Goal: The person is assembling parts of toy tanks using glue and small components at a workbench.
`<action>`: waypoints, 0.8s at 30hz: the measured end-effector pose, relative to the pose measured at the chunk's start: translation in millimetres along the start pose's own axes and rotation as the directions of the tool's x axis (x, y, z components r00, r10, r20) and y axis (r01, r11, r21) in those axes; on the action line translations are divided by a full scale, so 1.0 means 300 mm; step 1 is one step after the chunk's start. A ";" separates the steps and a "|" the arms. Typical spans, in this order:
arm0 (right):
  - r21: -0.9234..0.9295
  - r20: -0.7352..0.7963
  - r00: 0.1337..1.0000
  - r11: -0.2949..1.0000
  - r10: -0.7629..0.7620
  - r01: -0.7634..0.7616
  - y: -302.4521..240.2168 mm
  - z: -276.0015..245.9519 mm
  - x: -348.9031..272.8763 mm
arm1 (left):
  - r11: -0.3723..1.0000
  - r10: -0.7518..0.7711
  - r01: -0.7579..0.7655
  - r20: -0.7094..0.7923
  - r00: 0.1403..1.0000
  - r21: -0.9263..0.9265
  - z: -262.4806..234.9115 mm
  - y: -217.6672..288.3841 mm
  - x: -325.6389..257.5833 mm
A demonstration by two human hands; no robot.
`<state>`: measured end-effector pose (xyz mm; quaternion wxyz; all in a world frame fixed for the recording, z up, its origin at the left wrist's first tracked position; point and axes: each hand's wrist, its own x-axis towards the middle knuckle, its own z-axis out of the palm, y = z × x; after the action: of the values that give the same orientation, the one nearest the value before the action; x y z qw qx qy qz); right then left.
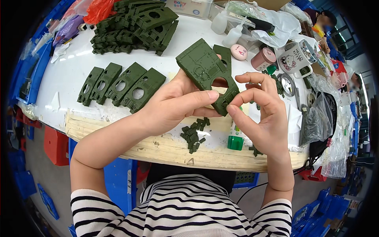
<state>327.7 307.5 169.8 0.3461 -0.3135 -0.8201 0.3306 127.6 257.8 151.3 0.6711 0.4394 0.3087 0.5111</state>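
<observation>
My left hand (173,102) is closed round a dark green plastic model tank hull (203,65) with a round hole, its thumb lying near the hole. The hull is tilted above the table. My right hand (260,108) has thumb and index finger pinched at the hull's lower right corner; whatever they hold there is too small or hidden to tell. Below the hands lies a loose pile of small dark green parts (191,136). A bottle with a green cap (235,142) stands or lies beside it, partly behind my right hand. Another green hull (224,55) shows behind the held one.
Several matching hulls (138,93) lie in a row at the left. A large stack of hulls (136,25) sits behind them. At the right are a white mug (294,61), a pink tin (262,59), squeeze bottles (234,33) and plastic bags (316,118). Wooden strips (158,152) line the table's front edge.
</observation>
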 end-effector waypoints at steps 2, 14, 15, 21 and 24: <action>-0.016 -0.008 0.999 0.999 -0.038 0.038 0.008 0.004 0.001 | 1.000 0.006 -0.006 0.006 1.000 -0.008 0.000 -0.002 0.001; -0.060 -0.021 0.998 0.996 -0.065 0.063 0.006 0.009 0.001 | 0.999 0.021 -0.020 0.011 1.000 -0.026 -0.001 -0.013 -0.001; -0.058 -0.020 0.998 0.996 -0.064 0.062 0.006 0.009 0.001 | 0.999 0.021 -0.020 0.011 1.000 -0.027 -0.001 -0.013 -0.001; -0.043 -0.015 0.998 0.998 -0.054 0.054 0.006 0.008 0.001 | 1.000 0.011 -0.011 0.016 1.000 -0.012 -0.003 -0.012 -0.001; -0.061 -0.015 0.999 0.997 -0.051 0.050 0.005 0.007 0.000 | 1.000 0.016 -0.016 0.021 1.000 -0.018 -0.004 -0.016 0.000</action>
<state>326.4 307.7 167.5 0.3516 -0.3058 -0.8344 0.2943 128.5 257.6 146.4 0.6740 0.4415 0.2935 0.5145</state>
